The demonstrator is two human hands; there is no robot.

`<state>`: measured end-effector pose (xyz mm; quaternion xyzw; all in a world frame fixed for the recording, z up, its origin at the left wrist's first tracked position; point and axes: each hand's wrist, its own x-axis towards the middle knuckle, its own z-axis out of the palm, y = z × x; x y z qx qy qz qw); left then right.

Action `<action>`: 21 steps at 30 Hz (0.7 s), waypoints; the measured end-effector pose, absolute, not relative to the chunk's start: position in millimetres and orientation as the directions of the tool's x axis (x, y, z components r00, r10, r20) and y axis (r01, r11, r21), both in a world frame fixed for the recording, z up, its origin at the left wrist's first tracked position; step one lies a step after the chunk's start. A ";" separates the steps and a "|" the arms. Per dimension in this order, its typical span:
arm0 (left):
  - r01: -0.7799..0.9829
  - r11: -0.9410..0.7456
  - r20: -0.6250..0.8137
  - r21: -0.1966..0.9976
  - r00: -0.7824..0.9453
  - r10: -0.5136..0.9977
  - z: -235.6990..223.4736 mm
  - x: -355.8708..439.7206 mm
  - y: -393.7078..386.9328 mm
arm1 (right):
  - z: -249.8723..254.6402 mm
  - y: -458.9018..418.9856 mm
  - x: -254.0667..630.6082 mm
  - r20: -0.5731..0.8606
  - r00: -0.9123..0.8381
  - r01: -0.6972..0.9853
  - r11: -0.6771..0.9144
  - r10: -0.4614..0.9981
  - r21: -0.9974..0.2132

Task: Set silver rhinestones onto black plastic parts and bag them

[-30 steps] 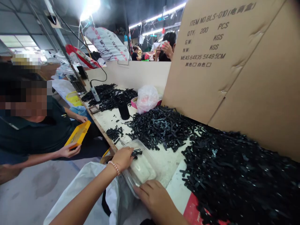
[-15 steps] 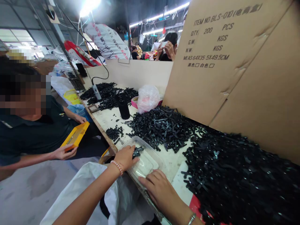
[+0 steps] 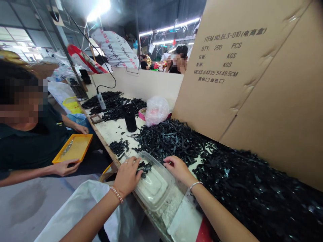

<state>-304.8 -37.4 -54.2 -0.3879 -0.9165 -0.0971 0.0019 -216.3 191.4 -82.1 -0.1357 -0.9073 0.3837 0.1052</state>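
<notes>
A clear plastic tray [image 3: 155, 183] lies at the near edge of the worktable [image 3: 113, 129]. My left hand [image 3: 127, 176] grips the tray's left rim, fingers pressed over a few small black plastic parts [image 3: 143, 166] inside it. My right hand [image 3: 176, 168] rests past the tray's far right corner, fingers curled at the edge of a heap of black plastic strips [image 3: 171, 137]. What those fingers hold is hidden. A far larger heap of the same black parts [image 3: 254, 191] covers the table to the right.
A tall cardboard sheet [image 3: 242, 77] walls the table's right side. A black cylinder [image 3: 130, 117], a white plastic bag [image 3: 156, 109] and more black parts [image 3: 111, 104] lie farther back. At left a seated person holds a yellow tray [image 3: 73, 148]. A white sack [image 3: 83, 211] hangs below the edge.
My right hand left the tray's near edge and moved forward to the heap of black strips. My left hand stayed on the tray's rim. The seated person levelled the yellow tray.
</notes>
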 end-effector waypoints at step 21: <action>0.831 0.515 0.273 0.208 -0.555 0.786 -47.5 -308.5 -29.0 | -67.8 201.9 -212.9 0.213 -0.918 0.107 0.726 0.334 -0.679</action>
